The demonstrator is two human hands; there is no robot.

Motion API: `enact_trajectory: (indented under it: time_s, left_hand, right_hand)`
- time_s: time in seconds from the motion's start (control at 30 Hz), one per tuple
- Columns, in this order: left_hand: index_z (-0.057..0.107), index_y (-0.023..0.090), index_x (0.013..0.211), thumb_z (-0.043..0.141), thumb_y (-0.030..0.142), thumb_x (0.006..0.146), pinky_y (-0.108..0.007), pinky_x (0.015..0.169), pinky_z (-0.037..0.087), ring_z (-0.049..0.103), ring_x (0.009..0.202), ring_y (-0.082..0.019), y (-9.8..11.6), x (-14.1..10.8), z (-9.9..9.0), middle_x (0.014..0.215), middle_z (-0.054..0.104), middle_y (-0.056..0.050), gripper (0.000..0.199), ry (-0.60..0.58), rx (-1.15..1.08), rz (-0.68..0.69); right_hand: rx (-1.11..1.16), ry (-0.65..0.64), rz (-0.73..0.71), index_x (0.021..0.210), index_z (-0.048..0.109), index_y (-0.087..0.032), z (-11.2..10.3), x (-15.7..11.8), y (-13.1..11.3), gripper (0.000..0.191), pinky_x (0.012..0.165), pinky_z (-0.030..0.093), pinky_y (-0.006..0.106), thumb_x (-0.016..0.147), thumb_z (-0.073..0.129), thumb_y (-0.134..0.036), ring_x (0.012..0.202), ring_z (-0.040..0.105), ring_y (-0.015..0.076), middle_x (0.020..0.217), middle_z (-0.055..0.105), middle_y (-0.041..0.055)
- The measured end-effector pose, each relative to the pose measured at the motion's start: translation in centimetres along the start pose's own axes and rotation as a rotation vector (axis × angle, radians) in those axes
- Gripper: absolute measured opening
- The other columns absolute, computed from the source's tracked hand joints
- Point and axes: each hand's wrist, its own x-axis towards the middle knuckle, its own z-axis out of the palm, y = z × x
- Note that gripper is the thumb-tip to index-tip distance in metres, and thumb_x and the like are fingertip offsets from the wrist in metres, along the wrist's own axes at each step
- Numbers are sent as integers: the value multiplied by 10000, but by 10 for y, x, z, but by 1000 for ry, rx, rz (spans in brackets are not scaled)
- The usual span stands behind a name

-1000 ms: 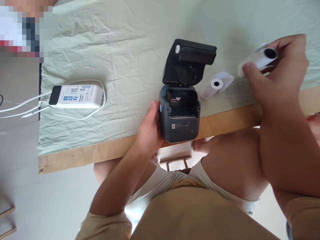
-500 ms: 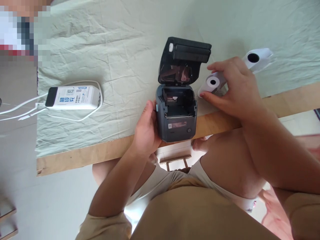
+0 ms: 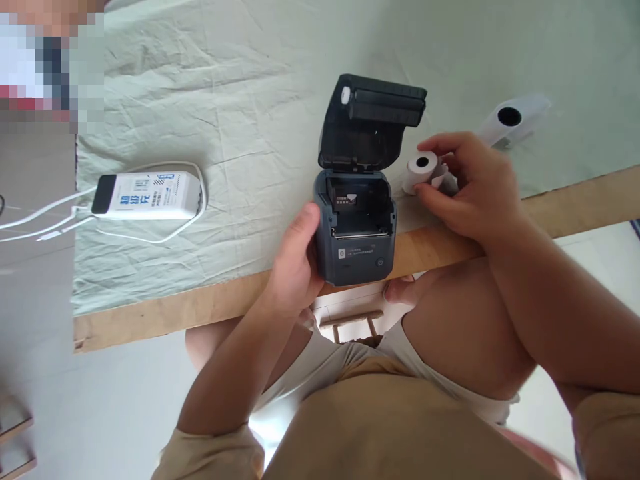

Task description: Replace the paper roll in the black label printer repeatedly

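My left hand [image 3: 296, 257] is wrapped round the left side of a dark grey label printer [image 3: 356, 230] at the table's front edge. The printer's lid [image 3: 373, 123] stands raised, showing the hollow paper bay. To its right, my right hand [image 3: 473, 180] grips a small white paper roll [image 3: 420, 168] between thumb and fingers, its dark core facing up towards me. A loose strip of paper trails from the roll under my fingers. Behind that hand, a larger white roll [image 3: 510, 119] with a wide dark core lies on the cloth.
A white power bank or charger [image 3: 150, 195] with blue print lies on the left, ringed by its white cable. Pale green cloth [image 3: 250, 87] covers the table, and a bare wooden edge [image 3: 170, 303] runs along the front. A blurred patch hides the upper left corner.
The small paper roll has tipped more upright and shifted slightly back in my right hand. My left hand and the printer have moved only slightly.
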Motion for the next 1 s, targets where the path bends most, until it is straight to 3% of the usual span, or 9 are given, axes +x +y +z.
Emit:
enact_trajectory:
  time_s: [0.07, 0.13, 0.23, 0.3, 0.37, 0.47, 0.67, 0.8, 1.0]
  left_hand:
    - [779, 224, 1040, 953, 554, 864, -390, 756, 721, 866, 1011, -339, 2, -1, -1, 946, 842, -45, 412, 0, 41, 17]
    - [768, 219, 1038, 981, 490, 849, -319, 639, 657, 833, 866, -269, 3, -1, -2, 889, 806, -25, 393, -2, 65, 32]
    - [758, 220, 1051, 982, 479, 848, -324, 654, 657, 809, 832, -255, 3, -1, -1, 866, 784, -22, 398, 6, 70, 13]
    - [747, 223, 1051, 985, 501, 840, -339, 701, 681, 805, 852, -253, 3, -1, 0, 887, 786, -25, 423, 28, 70, -6]
    - [740, 223, 1051, 969, 534, 851, -335, 701, 680, 794, 840, -237, 3, -2, 0, 916, 790, -27, 435, 60, 79, -7]
    - [746, 233, 1116, 916, 551, 892, -342, 654, 660, 783, 812, -238, 5, -5, 0, 911, 774, -26, 424, 102, 117, -30]
    - [709, 242, 1120, 917, 497, 872, -310, 553, 604, 740, 694, -204, 6, -7, 2, 820, 710, 12, 412, 122, 98, -66]
    - [696, 236, 1109, 908, 533, 886, -348, 691, 675, 843, 907, -277, 3, -4, 1, 933, 806, -32, 428, 94, 115, -31]
    - [708, 226, 1146, 955, 592, 869, -371, 810, 703, 852, 1024, -303, -4, -1, -10, 1069, 853, -60, 521, -9, 100, 47]
  right_hand:
    - [-26, 96, -29, 1411, 746, -290, -1, 0, -2, 490, 928, 689, 476, 923, 734, -255, 979, 781, 240, 1155, 824, 68]
    - [-9, 230, -77, 1446, 720, -283, 0, 0, -7, 468, 865, 675, 468, 980, 734, -325, 939, 779, 237, 1118, 816, 70]
    - [100, 357, -242, 1370, 694, -294, 2, -3, -23, 434, 711, 636, 407, 971, 820, -413, 878, 798, 235, 1094, 831, 69]
    - [176, 298, -317, 1297, 680, -309, 4, -4, -43, 383, 726, 662, 422, 965, 852, -392, 961, 845, 272, 1170, 861, 73]
    - [200, 164, -292, 1247, 661, -318, 6, -3, -64, 313, 852, 704, 481, 981, 825, -300, 1083, 870, 301, 1261, 876, 49]
    - [132, 38, -219, 1178, 651, -316, 11, 3, -84, 269, 991, 688, 521, 985, 765, -167, 1036, 872, 270, 1224, 884, -14]
    - [123, 47, -355, 1047, 667, -293, 25, 15, -72, 181, 908, 650, 455, 998, 715, -125, 1068, 865, 258, 1169, 890, -26]
    - [133, 108, -425, 994, 644, -302, 25, 11, -69, 274, 914, 646, 391, 955, 692, -35, 1055, 844, 205, 1109, 878, -44]
    - [113, 112, -576, 1002, 606, -295, 30, -7, -77, 139, 825, 561, 411, 1057, 655, -177, 961, 811, 184, 1009, 842, -43]
